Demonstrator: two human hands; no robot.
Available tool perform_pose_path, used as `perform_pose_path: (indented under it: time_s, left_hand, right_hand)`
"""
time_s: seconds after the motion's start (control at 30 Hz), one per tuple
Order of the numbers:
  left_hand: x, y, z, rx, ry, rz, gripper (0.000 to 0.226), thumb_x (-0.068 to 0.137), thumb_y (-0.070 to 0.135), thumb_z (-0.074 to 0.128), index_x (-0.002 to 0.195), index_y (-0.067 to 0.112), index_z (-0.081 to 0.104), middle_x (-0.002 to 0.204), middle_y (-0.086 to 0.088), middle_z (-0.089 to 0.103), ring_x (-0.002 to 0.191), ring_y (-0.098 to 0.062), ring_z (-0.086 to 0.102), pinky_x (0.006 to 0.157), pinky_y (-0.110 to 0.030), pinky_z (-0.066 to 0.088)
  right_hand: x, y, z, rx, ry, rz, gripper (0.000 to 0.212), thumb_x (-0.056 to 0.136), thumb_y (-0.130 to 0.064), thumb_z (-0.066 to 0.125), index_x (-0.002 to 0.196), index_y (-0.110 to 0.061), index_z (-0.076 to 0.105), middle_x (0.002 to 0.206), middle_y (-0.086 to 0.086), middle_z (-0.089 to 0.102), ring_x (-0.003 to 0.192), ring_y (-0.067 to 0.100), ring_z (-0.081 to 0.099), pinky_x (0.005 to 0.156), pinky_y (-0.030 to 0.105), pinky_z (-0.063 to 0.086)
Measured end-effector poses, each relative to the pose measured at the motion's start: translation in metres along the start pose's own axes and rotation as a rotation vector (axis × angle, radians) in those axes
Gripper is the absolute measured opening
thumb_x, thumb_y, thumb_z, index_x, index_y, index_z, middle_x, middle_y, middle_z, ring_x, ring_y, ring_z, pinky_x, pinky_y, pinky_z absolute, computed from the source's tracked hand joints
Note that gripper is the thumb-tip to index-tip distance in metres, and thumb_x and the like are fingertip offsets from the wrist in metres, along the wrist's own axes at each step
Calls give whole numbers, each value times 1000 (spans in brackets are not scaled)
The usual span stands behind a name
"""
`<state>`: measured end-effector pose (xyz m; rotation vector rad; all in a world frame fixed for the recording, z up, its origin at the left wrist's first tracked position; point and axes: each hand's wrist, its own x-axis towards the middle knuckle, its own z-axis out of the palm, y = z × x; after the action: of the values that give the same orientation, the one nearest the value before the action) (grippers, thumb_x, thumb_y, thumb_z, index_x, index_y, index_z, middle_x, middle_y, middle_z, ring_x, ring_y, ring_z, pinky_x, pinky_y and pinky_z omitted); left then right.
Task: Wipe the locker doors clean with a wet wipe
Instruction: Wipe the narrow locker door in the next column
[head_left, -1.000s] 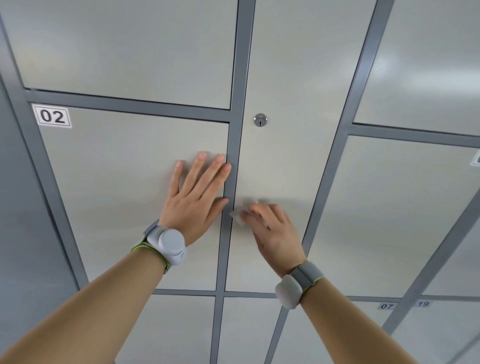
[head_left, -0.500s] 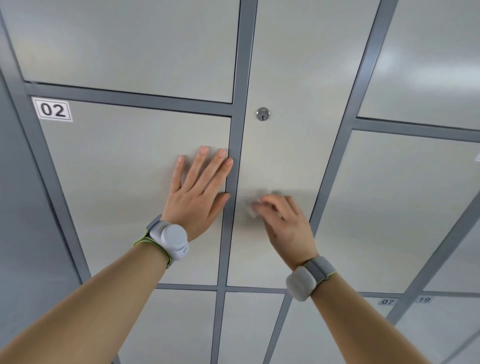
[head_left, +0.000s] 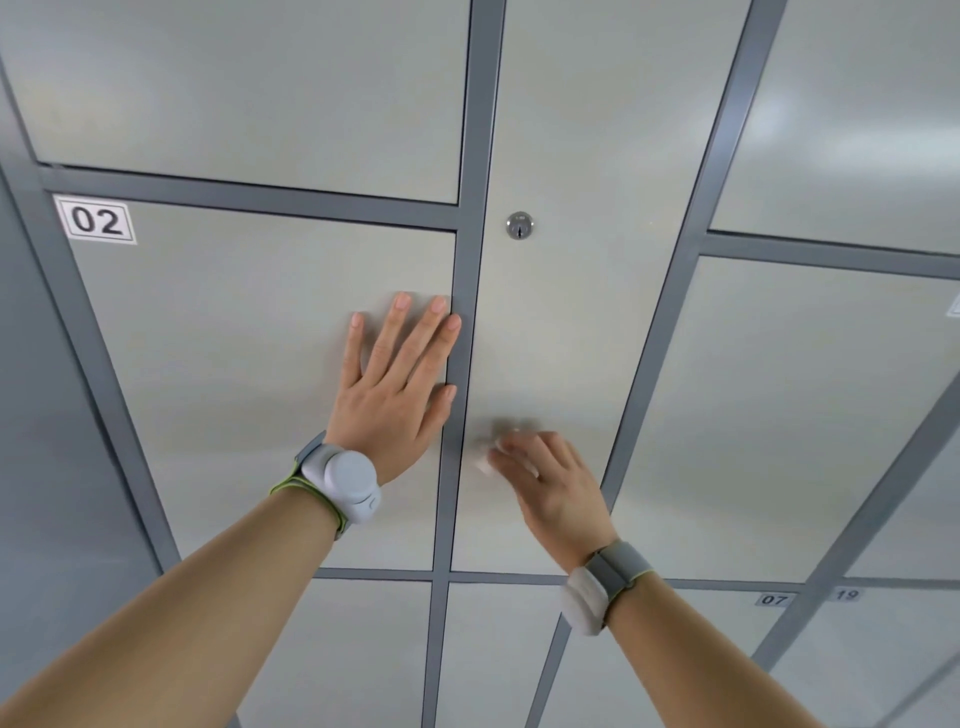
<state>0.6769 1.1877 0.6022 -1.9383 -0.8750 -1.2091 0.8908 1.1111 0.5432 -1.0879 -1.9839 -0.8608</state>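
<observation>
My left hand (head_left: 396, 385) lies flat with straight fingers on the pale locker door marked 02 (head_left: 223, 364), its fingertips by the grey frame post (head_left: 460, 395). My right hand (head_left: 548, 486) holds a small bunched white wet wipe (head_left: 484, 461) under its curved fingers. The wipe is pressed to the lower part of the tall middle door (head_left: 566, 291), below the round key lock (head_left: 519, 225). The hand is motion-blurred and most of the wipe is hidden under the fingers.
More pale locker doors in grey frames surround these. One is above door 02 (head_left: 249, 93), some are to the right (head_left: 810, 415), and lower ones carry the labels 07 (head_left: 773, 600) and 19 (head_left: 847, 594). A grey side panel (head_left: 47, 467) runs down the left.
My right hand slid the wipe up and right on the middle door, then back down and left towards the frame post. My left hand stayed flat on door 02.
</observation>
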Motion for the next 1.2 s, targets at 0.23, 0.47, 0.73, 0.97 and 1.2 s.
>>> perform_pose_path:
  time_s: [0.23, 0.47, 0.73, 0.97, 1.2]
  left_hand:
    - [0, 1, -2, 0, -4, 0, 66, 99, 29, 56, 157, 13, 30, 164, -3, 25, 154, -32, 17, 121, -62, 14]
    - [0, 2, -2, 10, -25, 3, 72, 98, 42, 58, 157, 11, 31, 164, -4, 25, 153, -34, 19, 121, -62, 12]
    - [-1, 9, -3, 3, -32, -37, 70, 100, 41, 54, 158, 11, 29, 165, -4, 24, 154, -31, 15, 123, -60, 11]
    - [-24, 17, -1, 4, -88, -25, 69, 100, 39, 56, 158, 10, 30, 166, -5, 22, 154, -29, 14, 123, -59, 12]
    - [-27, 19, 0, 4, -86, -33, 70, 100, 39, 56, 159, 12, 27, 166, -3, 22, 154, -28, 16, 123, -57, 12]
  right_hand:
    - [-1, 1, -5, 37, -50, 33, 37, 77, 11, 67, 105, -13, 71, 109, 5, 64, 92, 25, 55, 75, 33, 49]
    - [24, 17, -30, 69, 100, 194, 31, 84, 11, 69, 106, -11, 72, 109, 5, 59, 90, 29, 55, 66, 39, 52]
    - [23, 19, -32, 70, 147, 254, 30, 86, 9, 68, 109, -9, 73, 115, 0, 52, 96, 28, 53, 69, 39, 52]
    - [4, 13, -23, 67, 79, 247, 29, 86, 9, 66, 107, -10, 72, 112, 5, 57, 94, 30, 54, 66, 42, 53]
    - [2, 15, -25, 67, 84, 241, 26, 86, 9, 66, 104, -9, 72, 113, 1, 52, 92, 29, 53, 66, 42, 52]
